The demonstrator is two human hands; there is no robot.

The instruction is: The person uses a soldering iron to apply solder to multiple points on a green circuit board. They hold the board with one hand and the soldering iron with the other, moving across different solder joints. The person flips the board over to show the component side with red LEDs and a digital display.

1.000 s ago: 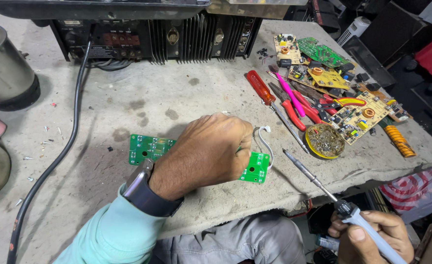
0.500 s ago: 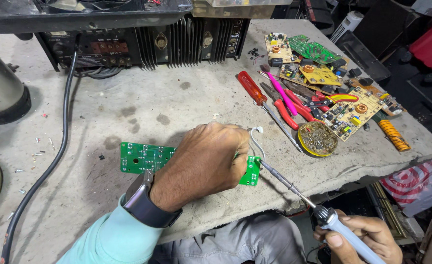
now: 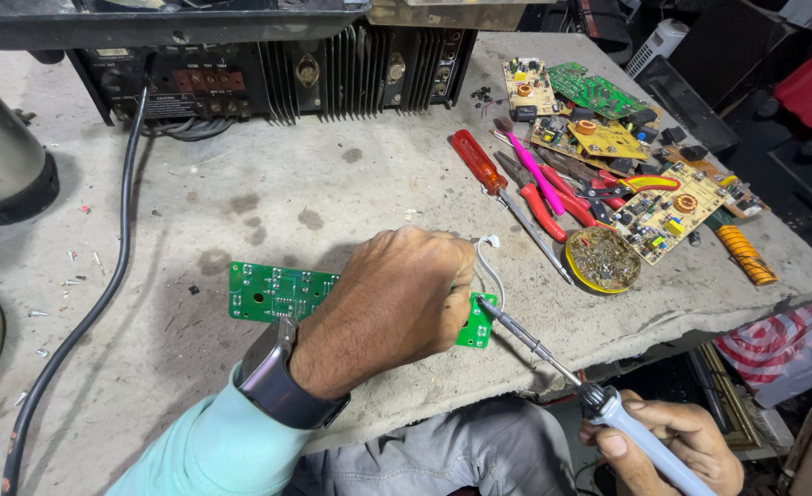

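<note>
- Left hand (image 3: 397,303) lies palm-down over the green circuit board (image 3: 273,292), pressing it flat on the table (image 3: 241,184); fingers curled down onto the board's right part, knuckles up
- Board sits near the front edge of the table, long side running left to right; its left end and right corner show on either side of the hand, the middle is hidden under it
- A thin white wire (image 3: 490,266) loops up from the board's right end, just beside the left fingertips
- Right hand (image 3: 668,445) is below the table edge, fingers wrapped around the pale handle of a soldering iron (image 3: 553,354); the iron's metal shaft slants up and left, its tip touching the board's right corner
- Dark smartwatch (image 3: 277,377) on the left wrist, light teal sleeve (image 3: 213,450) behind it
- To the right of the board: round tin of flux or solder residue (image 3: 603,260), a red-handled screwdriver (image 3: 479,163), red pliers (image 3: 546,209), a pink-handled tool (image 3: 535,170), all lying loose
- Further right, a heap of populated circuit boards (image 3: 608,138) with coils and small parts
- At the back of the table: black amplifier chassis (image 3: 277,78) with heat-sink fins; a thick black cable (image 3: 103,294) runs from it down the left side of the table
- Far left: a metal vessel (image 3: 2,156) on a dark base, partly cut off by the frame
</note>
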